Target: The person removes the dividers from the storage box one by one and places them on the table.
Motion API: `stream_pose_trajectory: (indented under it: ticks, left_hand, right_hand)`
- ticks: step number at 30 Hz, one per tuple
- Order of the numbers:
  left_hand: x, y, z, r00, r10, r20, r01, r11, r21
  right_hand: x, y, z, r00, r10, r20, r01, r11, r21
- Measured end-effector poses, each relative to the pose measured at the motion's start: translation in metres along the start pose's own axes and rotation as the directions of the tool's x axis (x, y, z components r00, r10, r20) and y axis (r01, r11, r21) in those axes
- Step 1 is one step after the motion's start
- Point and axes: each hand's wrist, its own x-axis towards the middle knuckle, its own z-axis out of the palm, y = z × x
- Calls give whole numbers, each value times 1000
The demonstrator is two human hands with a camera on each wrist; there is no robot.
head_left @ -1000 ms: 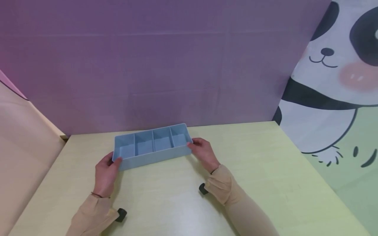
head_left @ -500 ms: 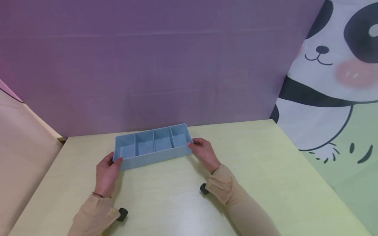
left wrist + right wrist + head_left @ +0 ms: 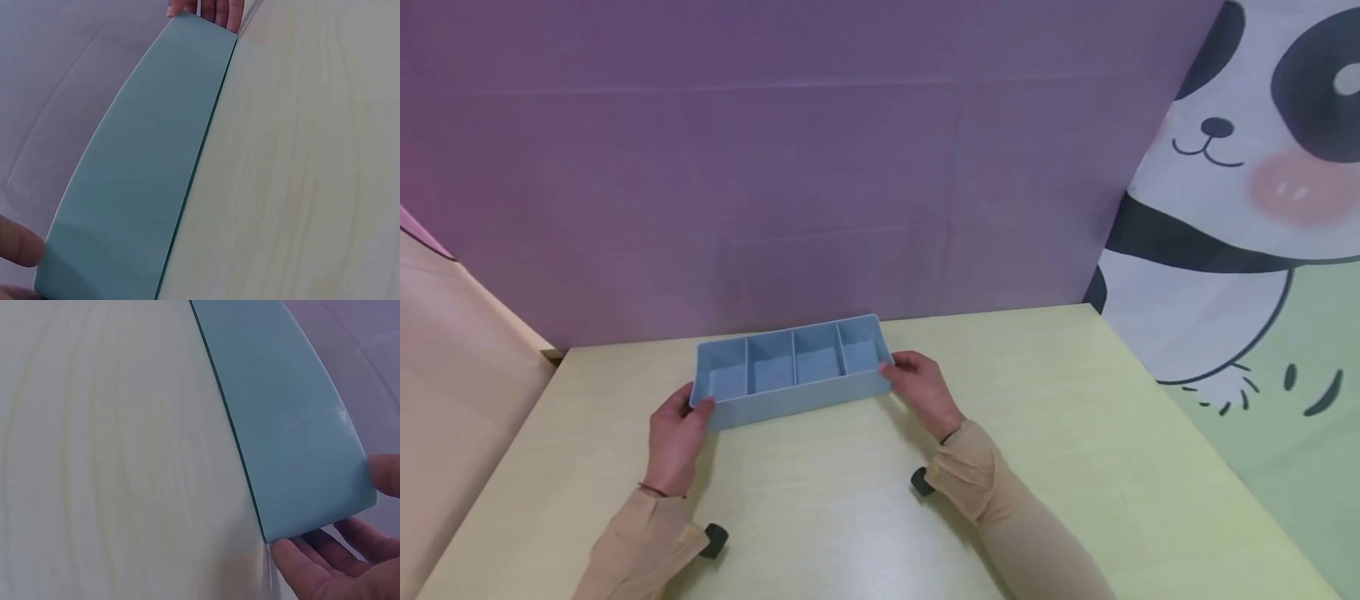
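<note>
A light blue divided organizer box [image 3: 797, 402] stands open side up near the back of the table, its row of compartments bare inside. Its right end lies farther back than its left. My left hand [image 3: 674, 437] grips the left front corner, thumb at the rim and fingers around the end wall. At the opposite end, my right hand [image 3: 925, 392] holds the right front corner in the same way. The left wrist view shows the long front wall [image 3: 144, 144] close up, its bottom edge along the tabletop. In the right wrist view, fingertips [image 3: 290, 553] touch the end's lower corner.
The pale wooden table [image 3: 1075, 450] meets a purple cloth backdrop [image 3: 835, 167] just behind the box. A panda-print cloth [image 3: 1210, 325] hangs along the right side, a cream cloth [image 3: 460, 375] along the left. Small black devices [image 3: 922, 481] sit at both sleeve cuffs.
The box and both hands have shifted slightly to the right along the table, and the left end has come slightly farther back. The head view has turned a little right. Both grips stay the same.
</note>
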Motion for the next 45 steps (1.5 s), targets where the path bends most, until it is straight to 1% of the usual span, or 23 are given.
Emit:
stream_pose_trajectory:
  ticks: [1,2,3,4,6,7,8,9,14,16,18,20,23,25,26,27,30,33,34,36,39,45]
  left_hand:
    - [-1,3,0,1000,1,4,-1,1000,7]
    - [-4,7,-1,1000,4,18,-4,1000,-21]
    - [-1,2,0,1000,14,14,-14,1000,-12]
    - [-1,2,0,1000,13,20,-13,1000,-7]
    - [12,-18,2,999,29,14,-29,1000,6]
    - [17,-25,3,999,33,9,-33,999,14]
    - [20,-29,4,999,30,10,-30,999,15]
    - [24,-35,6,1000,23,-8,-23,999,37]
    - [27,-38,10,999,6,-38,-5,1000,24]
    - [25,-36,10,999,6,-42,-5,1000,25]
    - [21,-29,10,999,11,-36,-10,999,32]
    - [14,-16,8,1000,13,-19,-13,1000,19]
    - [-1,8,5,1000,7,14,-7,1000,-8]
    - [-6,16,4,999,6,32,-5,1000,-23]
    - [-7,17,4,999,9,38,-9,1000,-20]
    - [-6,15,4,999,12,37,-12,1000,-19]
    - [6,-4,9,1000,20,15,-20,1000,-5]
    - [18,-22,14,1000,9,-27,-9,1000,-26]
    - [20,-26,15,999,5,-36,-6,999,-43]
    - [22,-30,17,998,-2,-55,-2,997,-75]
    - [23,-30,19,998,-5,-63,-2,995,-102]
    - [24,-31,20,997,-1,-77,-4,999,-53]
  right_hand:
    - [0,0,0,1000,2,-1,-2,1000,-3]
    - [0,0,-1,1000,3,-3,-3,1000,-4]
    - [0,0,-1,1000,3,-5,-3,1000,-3]
    - [0,1,-1,1000,2,-6,-2,1000,-2]
    - [0,1,-2,1000,-2,-11,2,1000,4]
    - [0,1,-2,1000,-2,-11,2,1000,8]
    - [0,1,-3,1000,-1,-12,1,1000,16]
    - [-1,1,-3,1000,-2,-11,2,1000,22]
    - [-2,0,-4,1000,6,-7,-5,999,50]
    - [-2,-1,-5,1000,7,-3,-7,998,58]
    - [-3,-1,-5,1000,10,2,-10,998,63]
    - [-3,-1,-6,1000,14,7,-14,998,63]
    - [-3,-1,-7,1000,20,19,-21,997,72]
    - [-3,0,-8,999,22,25,-24,996,82]
    - [-3,0,-9,999,22,27,-25,996,91]
    - [-3,1,-10,999,22,27,-25,995,93]
    - [-3,2,-12,999,20,31,-23,994,109]
    - [-3,2,-14,999,22,40,-26,992,122]
    - [-3,2,-15,999,23,46,-29,991,129]
    - [-3,2,-15,998,28,54,-35,991,132]
    - [-3,2,-16,997,36,62,-44,990,134]
    - [-5,0,-16,997,49,53,-56,989,135]
